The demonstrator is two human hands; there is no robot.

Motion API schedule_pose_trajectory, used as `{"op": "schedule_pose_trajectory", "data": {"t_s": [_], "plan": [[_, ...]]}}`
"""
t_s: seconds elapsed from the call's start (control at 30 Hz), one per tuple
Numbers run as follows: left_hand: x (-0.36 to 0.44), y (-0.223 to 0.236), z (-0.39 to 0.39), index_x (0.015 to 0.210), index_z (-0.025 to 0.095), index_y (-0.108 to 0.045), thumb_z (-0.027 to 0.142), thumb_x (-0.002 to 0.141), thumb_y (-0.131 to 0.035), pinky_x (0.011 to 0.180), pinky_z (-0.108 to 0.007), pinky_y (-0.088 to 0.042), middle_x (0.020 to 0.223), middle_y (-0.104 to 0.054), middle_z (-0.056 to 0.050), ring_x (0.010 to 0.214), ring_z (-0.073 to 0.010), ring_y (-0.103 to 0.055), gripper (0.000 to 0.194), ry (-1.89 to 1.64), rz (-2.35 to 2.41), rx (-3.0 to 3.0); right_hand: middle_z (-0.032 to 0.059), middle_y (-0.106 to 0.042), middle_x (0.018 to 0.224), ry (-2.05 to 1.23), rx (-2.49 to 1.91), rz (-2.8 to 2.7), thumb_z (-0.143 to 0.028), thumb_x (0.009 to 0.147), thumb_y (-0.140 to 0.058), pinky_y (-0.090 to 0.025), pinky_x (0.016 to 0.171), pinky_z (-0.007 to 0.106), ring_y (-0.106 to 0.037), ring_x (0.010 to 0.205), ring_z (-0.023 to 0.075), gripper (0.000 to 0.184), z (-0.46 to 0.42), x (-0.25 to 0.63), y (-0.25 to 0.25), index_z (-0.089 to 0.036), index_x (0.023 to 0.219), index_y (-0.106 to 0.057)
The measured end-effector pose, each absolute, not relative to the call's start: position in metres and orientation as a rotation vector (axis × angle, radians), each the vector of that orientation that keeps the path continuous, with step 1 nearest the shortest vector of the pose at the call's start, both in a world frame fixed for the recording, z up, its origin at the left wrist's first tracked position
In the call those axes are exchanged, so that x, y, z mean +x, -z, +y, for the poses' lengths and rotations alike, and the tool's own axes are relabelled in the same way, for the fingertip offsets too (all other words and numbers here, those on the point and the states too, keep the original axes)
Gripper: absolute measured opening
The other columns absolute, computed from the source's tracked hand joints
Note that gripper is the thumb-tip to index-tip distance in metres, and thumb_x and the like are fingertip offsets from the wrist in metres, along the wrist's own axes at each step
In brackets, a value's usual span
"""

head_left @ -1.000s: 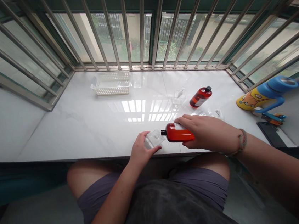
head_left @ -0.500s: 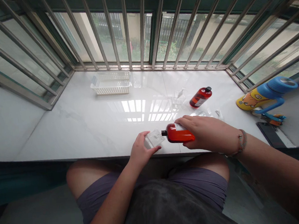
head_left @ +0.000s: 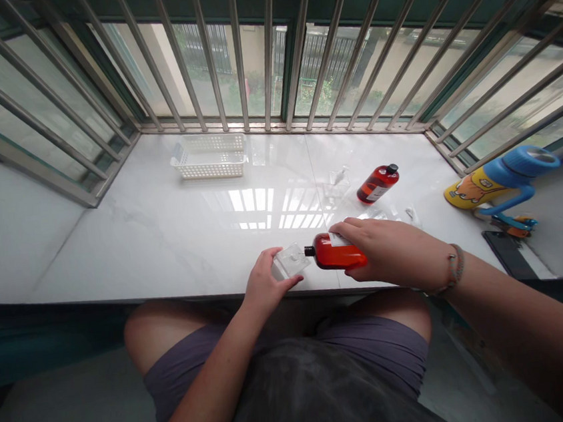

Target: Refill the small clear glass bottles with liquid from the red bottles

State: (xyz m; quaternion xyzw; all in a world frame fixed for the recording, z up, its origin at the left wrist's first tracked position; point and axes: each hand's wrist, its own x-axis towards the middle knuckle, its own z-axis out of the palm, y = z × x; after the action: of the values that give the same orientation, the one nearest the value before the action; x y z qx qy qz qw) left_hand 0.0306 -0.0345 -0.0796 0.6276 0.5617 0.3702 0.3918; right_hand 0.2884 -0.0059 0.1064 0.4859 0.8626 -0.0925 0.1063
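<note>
Near the front edge of the white counter, my left hand (head_left: 265,281) grips a clear, square-sided bottle (head_left: 293,261) between thumb and fingers. My right hand (head_left: 384,251) is wrapped round a red bottle (head_left: 333,251) with a pale label, tipped onto its side. Its black neck (head_left: 309,251) points left, right at the clear bottle's mouth; whether the two touch I cannot tell. Red liquid shows inside the tipped bottle. Beyond my right hand a second red bottle (head_left: 378,184) with a black cap stands on the counter.
A white perforated basket (head_left: 212,168) sits at the back left. Another clear container (head_left: 335,185) and a small clear piece (head_left: 410,214) lie near the second red bottle. At right are a yellow-and-blue flask (head_left: 484,183) and a dark phone (head_left: 508,253). Metal bars (head_left: 238,61) line the window.
</note>
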Motion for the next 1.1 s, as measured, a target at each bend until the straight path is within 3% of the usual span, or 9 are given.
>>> {"op": "schedule_pose_trajectory", "data": {"t_s": [1.1], "plan": [[0.032, 0.090, -0.036, 0.129, 0.028, -0.059, 0.039, 0.068, -0.097, 0.103, -0.043, -0.056, 0.127, -0.068, -0.005, 0.116, -0.0271, -0.068, 0.073, -0.907, 1.417, 1.565, 0.0104, -0.071, 0.121, 0.257, 1.423, 2.523, -0.030, 0.080, -0.074, -0.044, 0.069, 0.033, -0.071, 0.100, 0.0293, 0.055, -0.005, 0.286, -0.104, -0.023, 0.132, -0.057]]}}
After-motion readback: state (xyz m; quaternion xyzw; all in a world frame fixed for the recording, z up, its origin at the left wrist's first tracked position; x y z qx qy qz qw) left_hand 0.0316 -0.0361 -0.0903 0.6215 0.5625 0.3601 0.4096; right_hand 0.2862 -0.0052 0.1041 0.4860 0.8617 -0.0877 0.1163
